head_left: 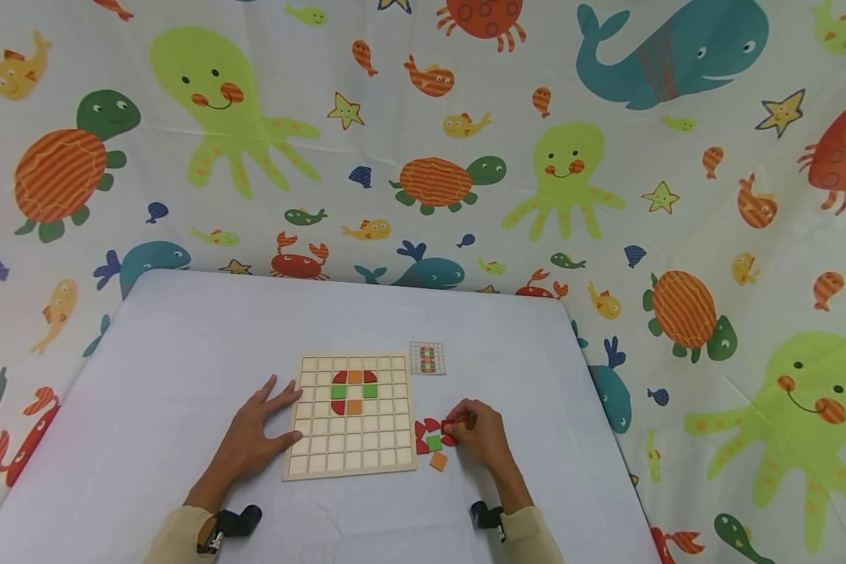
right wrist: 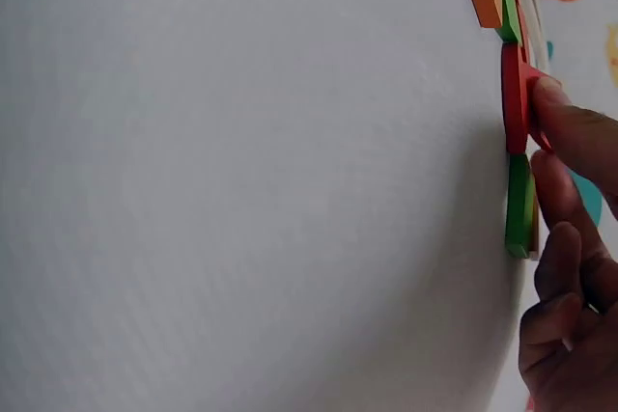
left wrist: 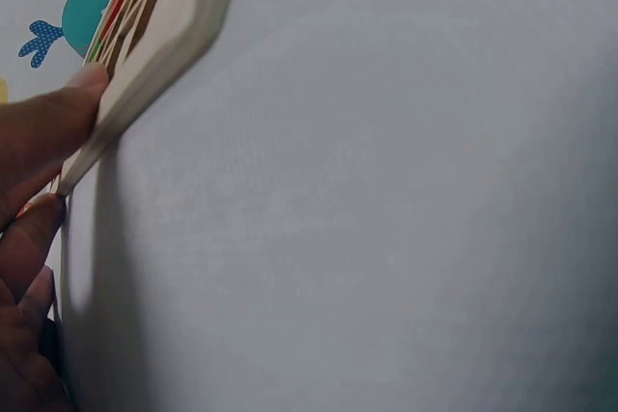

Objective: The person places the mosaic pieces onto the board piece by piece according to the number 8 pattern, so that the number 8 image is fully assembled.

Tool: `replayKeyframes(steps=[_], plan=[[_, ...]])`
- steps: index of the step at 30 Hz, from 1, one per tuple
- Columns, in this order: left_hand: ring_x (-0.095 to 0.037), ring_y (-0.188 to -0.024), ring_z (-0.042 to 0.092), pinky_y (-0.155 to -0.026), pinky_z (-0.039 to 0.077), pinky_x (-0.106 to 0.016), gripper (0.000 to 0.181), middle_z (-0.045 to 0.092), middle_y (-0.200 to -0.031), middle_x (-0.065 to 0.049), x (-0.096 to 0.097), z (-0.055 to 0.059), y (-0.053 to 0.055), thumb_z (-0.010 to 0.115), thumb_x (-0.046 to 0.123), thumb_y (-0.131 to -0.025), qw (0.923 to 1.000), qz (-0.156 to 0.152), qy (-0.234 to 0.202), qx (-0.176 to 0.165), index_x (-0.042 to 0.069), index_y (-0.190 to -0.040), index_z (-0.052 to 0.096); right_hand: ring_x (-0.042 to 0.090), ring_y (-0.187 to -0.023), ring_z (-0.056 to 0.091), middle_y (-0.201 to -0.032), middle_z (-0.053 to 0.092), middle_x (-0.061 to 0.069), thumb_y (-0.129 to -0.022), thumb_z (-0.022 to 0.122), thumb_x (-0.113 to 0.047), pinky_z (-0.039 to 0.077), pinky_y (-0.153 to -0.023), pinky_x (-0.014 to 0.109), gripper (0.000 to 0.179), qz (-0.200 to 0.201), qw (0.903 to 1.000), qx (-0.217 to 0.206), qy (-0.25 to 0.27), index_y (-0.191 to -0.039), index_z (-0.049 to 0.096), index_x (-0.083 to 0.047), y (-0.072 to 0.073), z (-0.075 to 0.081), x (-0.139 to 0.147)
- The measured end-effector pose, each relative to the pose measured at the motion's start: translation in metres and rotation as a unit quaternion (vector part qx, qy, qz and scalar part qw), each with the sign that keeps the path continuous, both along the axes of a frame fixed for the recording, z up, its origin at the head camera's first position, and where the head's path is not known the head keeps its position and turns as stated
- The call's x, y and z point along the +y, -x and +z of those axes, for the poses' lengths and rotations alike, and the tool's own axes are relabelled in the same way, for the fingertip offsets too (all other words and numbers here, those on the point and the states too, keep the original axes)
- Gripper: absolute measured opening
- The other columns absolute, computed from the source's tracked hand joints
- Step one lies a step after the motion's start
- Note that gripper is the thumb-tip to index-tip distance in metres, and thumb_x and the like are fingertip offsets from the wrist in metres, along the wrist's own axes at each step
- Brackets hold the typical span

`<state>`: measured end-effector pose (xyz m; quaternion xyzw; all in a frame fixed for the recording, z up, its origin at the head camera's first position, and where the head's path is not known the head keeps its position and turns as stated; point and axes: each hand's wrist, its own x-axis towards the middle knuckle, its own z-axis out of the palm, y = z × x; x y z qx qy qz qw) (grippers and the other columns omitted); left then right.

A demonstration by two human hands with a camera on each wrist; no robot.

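Observation:
A square wooden grid board [head_left: 352,464] lies on the white table. Red quarter-round, orange square and green square tiles [head_left: 339,392] sit in its upper cells. Fingers spread, my left hand [head_left: 250,435] touches the board's left edge with its fingertips and thumb. My right hand [head_left: 481,435] is to the right of the board and pinches a red tile [right wrist: 534,123] between thumb and finger, just above a small group of loose tiles. In that group are red tiles [head_left: 421,446], a green square [head_left: 434,443] and an orange square [head_left: 439,461]. The fingers partly hide the pinched tile.
A small pattern card [head_left: 428,358] with a printed grid lies beyond the board's upper right corner. The white-covered table [head_left: 204,329] ends at a curtain [head_left: 366,251] printed with sea animals. Each wrist wears a black camera strap [head_left: 489,517].

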<state>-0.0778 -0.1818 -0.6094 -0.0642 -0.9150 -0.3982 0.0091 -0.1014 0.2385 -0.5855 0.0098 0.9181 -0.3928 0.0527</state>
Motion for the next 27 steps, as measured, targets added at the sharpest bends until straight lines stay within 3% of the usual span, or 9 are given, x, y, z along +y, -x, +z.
replayKeyframes(steps=[12,21,27], plan=[[-0.059,-0.154,0.031,-0.118,0.028,-0.079,0.074,0.035,-0.169,-0.028,-0.002,-0.003,0.002,0.09,0.023,-0.083,0.9999,-0.002,0.007,-0.01,0.01,-0.15,0.061,0.016,-0.074,0.055,-0.083,0.07,0.001,-0.089,0.087,-0.016,0.046,-0.062,0.021,0.008,-0.008,0.9974,-0.003,0.072,-0.094,0.082,-0.02,-0.001,0.007,-0.003],[-0.06,-0.152,0.032,-0.117,0.03,-0.08,0.073,0.034,-0.169,-0.03,0.0,-0.002,0.0,0.09,0.025,-0.082,1.0,0.003,0.003,-0.003,0.011,-0.148,0.062,0.015,-0.071,0.058,-0.09,0.076,0.001,-0.089,0.086,-0.018,0.05,-0.056,0.022,0.006,-0.013,0.9922,-0.007,0.124,-0.094,0.083,-0.02,0.003,0.009,-0.018],[-0.062,-0.15,0.034,-0.114,0.031,-0.081,0.072,0.035,-0.167,-0.032,0.001,-0.002,0.0,0.091,0.025,-0.081,1.0,0.005,0.0,0.008,0.01,-0.146,0.064,0.014,-0.064,0.052,-0.084,0.072,0.003,-0.089,0.088,-0.02,0.043,-0.047,0.021,0.005,-0.008,0.9903,0.0,0.139,-0.091,0.083,-0.021,0.008,0.01,-0.037]])
